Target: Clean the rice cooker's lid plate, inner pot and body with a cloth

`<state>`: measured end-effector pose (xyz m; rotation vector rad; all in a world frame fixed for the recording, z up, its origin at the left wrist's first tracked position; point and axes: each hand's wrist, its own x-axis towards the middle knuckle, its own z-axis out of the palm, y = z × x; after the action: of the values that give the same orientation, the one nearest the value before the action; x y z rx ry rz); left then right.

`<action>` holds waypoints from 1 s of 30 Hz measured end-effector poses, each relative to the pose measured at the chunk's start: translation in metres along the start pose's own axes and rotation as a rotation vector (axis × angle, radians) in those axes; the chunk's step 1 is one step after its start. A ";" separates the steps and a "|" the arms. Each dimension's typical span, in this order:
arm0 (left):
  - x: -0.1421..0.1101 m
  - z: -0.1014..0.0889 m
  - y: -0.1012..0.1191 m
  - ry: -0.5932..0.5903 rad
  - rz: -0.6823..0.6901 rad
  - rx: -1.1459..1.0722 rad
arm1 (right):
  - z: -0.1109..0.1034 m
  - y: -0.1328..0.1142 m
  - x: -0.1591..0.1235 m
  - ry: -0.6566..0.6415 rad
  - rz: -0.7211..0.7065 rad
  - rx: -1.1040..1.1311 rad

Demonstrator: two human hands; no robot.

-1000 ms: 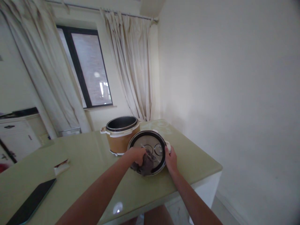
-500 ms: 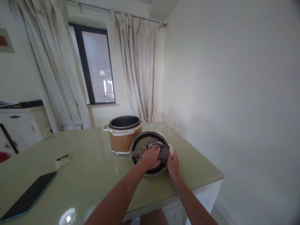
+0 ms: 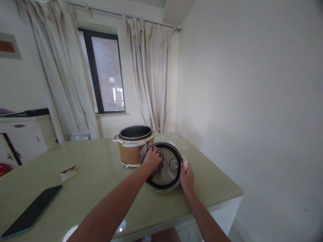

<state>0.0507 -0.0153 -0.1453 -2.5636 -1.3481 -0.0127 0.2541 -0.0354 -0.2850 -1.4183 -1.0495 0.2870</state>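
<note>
A round cooker lid (image 3: 169, 176) lies upside down on the green table (image 3: 101, 174), its metal inner plate facing up. My left hand (image 3: 152, 158) is closed on a grey cloth (image 3: 159, 167) and presses it against the lid's far left rim. My right hand (image 3: 187, 176) grips the lid's right edge by its white handle (image 3: 185, 162). Just behind the lid stands the open brown cooker pot (image 3: 133, 144) with a dark inner bowl.
A dark tablet (image 3: 31, 211) lies at the table's near left, and a small white packet (image 3: 68, 173) sits beyond it. A white wall runs close along the right. Curtains (image 3: 148, 74), a window and a white cabinet (image 3: 22, 134) stand behind.
My left hand has swept the cloth from the lid's near left across to the right, then up to its far left rim. My right hand has kept its hold.
</note>
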 end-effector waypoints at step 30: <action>0.001 0.012 0.018 -0.106 -0.055 0.059 | -0.001 -0.003 -0.001 0.027 0.020 0.088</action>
<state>0.0651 -0.0216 -0.1609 -2.5095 -1.4335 0.1525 0.2528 -0.0374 -0.2826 -1.3507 -0.9899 0.3242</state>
